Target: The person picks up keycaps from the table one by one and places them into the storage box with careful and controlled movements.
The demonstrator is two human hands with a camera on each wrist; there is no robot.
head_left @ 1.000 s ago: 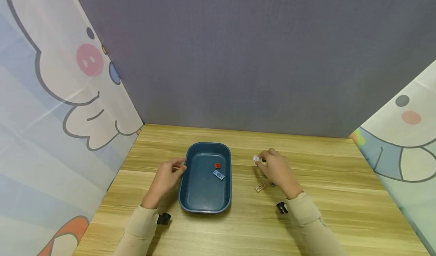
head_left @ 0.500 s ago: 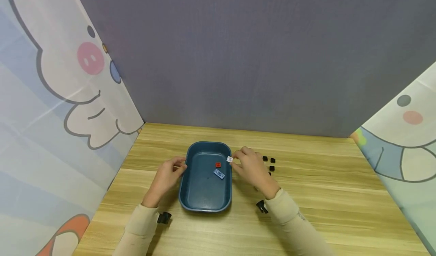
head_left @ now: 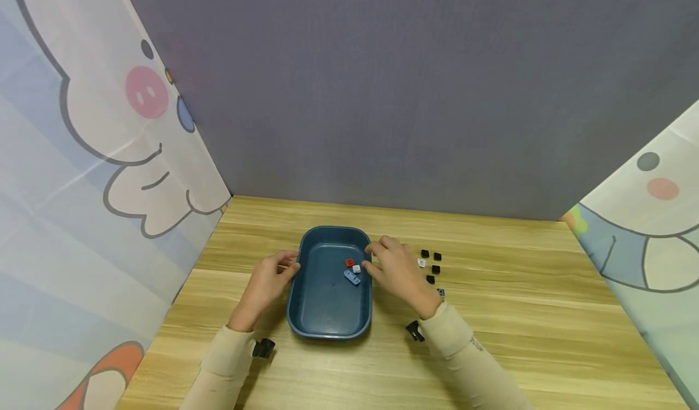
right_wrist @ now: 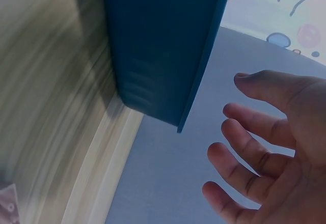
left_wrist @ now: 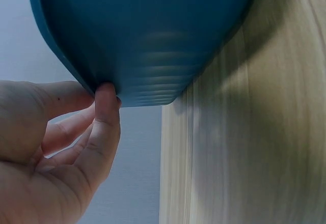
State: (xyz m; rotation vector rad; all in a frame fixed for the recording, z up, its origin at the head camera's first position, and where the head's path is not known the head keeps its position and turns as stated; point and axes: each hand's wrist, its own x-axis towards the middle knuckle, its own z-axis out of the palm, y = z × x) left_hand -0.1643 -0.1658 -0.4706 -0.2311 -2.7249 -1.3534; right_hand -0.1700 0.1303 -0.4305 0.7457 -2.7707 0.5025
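Your left hand (head_left: 267, 281) pinches the near-left wall of the dark blue tray (head_left: 329, 319), thumb on one side of the rim and fingertips on the other. Your right hand (head_left: 397, 273) holds nothing; its fingers are spread and loosely bent, by the tray's right rim.

The tray stands on the wooden table (head_left: 524, 276). It looks like stiff, light plastic that can slide if you knock it, so the rim is the place to steady it. Inside, toward the right wall, lie a red piece (head_left: 349, 263), a white piece (head_left: 357, 269) and a longer light-blue piece (head_left: 352, 278). They sit close together; whether they touch is too small to tell. All look hard, light and perhaps slick: pinch each by two opposite sides with your fingertips.

Right of your right hand, on the table, you have four black pieces (head_left: 435, 269), a second white piece (head_left: 422, 263) and a small bluish piece (head_left: 440, 292). A brownish piece (right_wrist: 7, 206) shows, cut off, in the right wrist view. Your right forearm and sleeve (head_left: 450, 337) may hide more, and the tray's raised wall stands between these pieces and its floor.
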